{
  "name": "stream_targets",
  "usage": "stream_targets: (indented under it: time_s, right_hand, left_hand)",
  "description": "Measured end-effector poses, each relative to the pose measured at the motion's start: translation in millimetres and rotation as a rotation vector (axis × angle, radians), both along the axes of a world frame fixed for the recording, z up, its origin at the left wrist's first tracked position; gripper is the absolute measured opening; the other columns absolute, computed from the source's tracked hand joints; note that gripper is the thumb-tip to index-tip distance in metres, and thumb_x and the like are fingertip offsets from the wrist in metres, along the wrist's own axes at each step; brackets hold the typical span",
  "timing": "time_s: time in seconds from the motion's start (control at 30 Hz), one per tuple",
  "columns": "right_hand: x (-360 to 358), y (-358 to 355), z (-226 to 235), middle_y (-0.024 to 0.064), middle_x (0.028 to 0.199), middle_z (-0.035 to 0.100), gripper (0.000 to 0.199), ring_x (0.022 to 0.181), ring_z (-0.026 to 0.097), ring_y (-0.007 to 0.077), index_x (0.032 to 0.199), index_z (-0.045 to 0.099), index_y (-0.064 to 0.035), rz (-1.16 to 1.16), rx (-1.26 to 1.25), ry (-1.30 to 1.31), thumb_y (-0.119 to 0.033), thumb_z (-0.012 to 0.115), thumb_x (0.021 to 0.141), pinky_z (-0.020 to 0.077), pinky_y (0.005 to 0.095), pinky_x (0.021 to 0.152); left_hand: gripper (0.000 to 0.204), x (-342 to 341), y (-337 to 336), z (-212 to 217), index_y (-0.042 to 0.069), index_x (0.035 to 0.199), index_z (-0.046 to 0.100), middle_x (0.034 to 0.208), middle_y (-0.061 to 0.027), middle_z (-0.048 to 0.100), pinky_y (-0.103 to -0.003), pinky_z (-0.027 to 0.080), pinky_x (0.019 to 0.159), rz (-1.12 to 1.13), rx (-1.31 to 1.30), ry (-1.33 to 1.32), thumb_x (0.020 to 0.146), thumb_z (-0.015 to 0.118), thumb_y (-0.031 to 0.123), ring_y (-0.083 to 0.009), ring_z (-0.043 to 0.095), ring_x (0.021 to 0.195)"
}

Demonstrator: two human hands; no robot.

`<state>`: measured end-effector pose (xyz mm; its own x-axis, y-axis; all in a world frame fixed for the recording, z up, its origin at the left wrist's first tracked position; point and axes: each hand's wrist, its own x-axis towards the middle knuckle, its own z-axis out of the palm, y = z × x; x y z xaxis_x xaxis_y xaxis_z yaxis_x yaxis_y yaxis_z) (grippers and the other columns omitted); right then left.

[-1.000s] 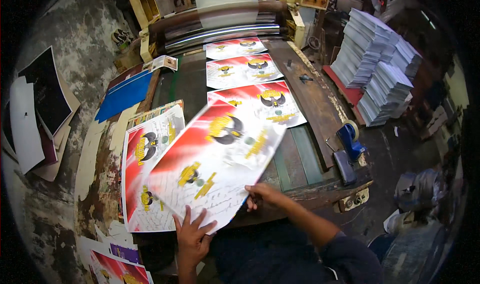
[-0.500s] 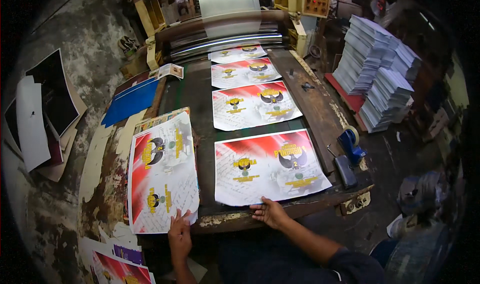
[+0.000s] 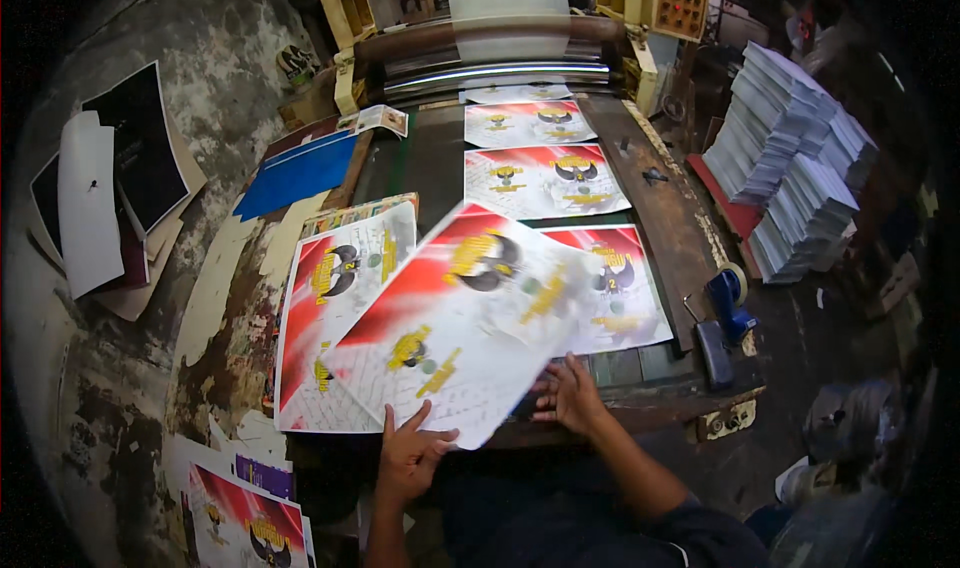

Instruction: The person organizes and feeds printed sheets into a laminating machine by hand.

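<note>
A large glossy printed sheet [image 3: 450, 338], red and white with yellow lettering and dark winged emblems, slants over the bench. My left hand [image 3: 408, 456] grips its near edge at the lower left, thumb and fingers closed on the paper. Beside the sheet's lower right edge is my right hand [image 3: 572, 398], fingers apart and slightly curled; whether they touch the paper is unclear. Under the raised sheet, to the left, lies a pile of matching sheets [image 3: 305, 368]. Another such sheet [image 3: 635, 308] lies on the feed table, its left part covered by the raised one.
Further sheets [image 3: 545, 180] lead up the table to metal rollers [image 3: 495, 76] with a film web [image 3: 508, 13] above. A blue tape dispenser [image 3: 730, 303] stands near the right edge. Tall paper stacks [image 3: 770, 138] rise at right. Blue sheets [image 3: 300, 178] lie at left.
A sheet has come off the left pile, swinging up and right with my left hand. The sheets on the table have advanced toward the rollers. My right hand has left the table sheet's near edge.
</note>
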<state>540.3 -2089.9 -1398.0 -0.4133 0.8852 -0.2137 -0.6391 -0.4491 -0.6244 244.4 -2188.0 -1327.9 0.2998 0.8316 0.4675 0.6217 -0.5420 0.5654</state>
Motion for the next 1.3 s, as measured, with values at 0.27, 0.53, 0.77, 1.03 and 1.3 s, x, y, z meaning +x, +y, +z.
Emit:
stream_targets:
  time_s: [0.27, 0.53, 0.77, 1.03, 1.3]
  right_hand:
    - [6, -62, -48, 0.0082, 0.074, 0.058, 0.032, 0.06, 0.055, 0.0141, 0.112, 0.048, -0.0043, 0.008, -0.065, -0.156, -0.03, 0.05, 0.095, 0.054, 0.0406, 0.063]
    - [2, -121, -76, 0.018, 0.094, 0.064, 0.036, 0.064, 0.058, 0.0159, 0.121, 0.044, -0.0057, -0.055, -0.179, -0.254, -0.033, 0.044, 0.097, 0.0554, 0.0433, 0.069]
    - [5, -118, -65, 0.018, 0.094, 0.064, 0.037, 0.065, 0.059, 0.0164, 0.119, 0.045, -0.0042, -0.098, -0.274, -0.225, -0.034, 0.043, 0.098, 0.0554, 0.0409, 0.068]
    - [10, -64, -56, 0.0175, 0.095, 0.064, 0.039, 0.069, 0.059, 0.0202, 0.116, 0.046, -0.0038, -0.131, -0.235, -0.111, -0.037, 0.038, 0.099, 0.0543, 0.042, 0.071]
    - [10, -6, -49, 0.0211, 0.1, 0.062, 0.042, 0.073, 0.06, 0.022, 0.118, 0.04, -0.0022, -0.212, -0.154, 0.019, -0.038, 0.039, 0.098, 0.0539, 0.0456, 0.076]
  left_hand:
    - [0.049, 6, 14, 1, 0.008, 0.108, 0.064, 0.123, -0.0172, 0.058, -0.057, 0.019, 0.108, 0.218, 0.265, 0.039, 0.074, 0.073, 0.042, -0.0403, 0.038, 0.13]
    - [0.038, -34, 49, -32, 0.003, 0.093, 0.061, 0.11, -0.0149, 0.059, -0.044, 0.039, 0.091, 0.488, 0.219, 0.012, 0.072, 0.077, 0.03, -0.0356, 0.053, 0.105]
    - [0.067, -47, 73, -24, 0.002, 0.125, 0.042, 0.095, -0.0102, 0.048, -0.036, 0.041, 0.084, 0.505, -0.293, -0.445, 0.075, 0.077, 0.028, -0.0249, 0.048, 0.089]
    - [0.076, -46, 70, -24, 0.004, 0.13, 0.043, 0.1, -0.0107, 0.047, -0.038, 0.037, 0.089, 0.615, -0.131, -0.135, 0.07, 0.08, 0.029, -0.0269, 0.045, 0.097]
    - [0.043, -80, 58, -26, 0.007, 0.115, 0.057, 0.112, -0.0057, 0.054, -0.03, 0.041, 0.082, 0.201, -0.273, -0.316, 0.08, 0.072, 0.028, -0.0174, 0.049, 0.094]
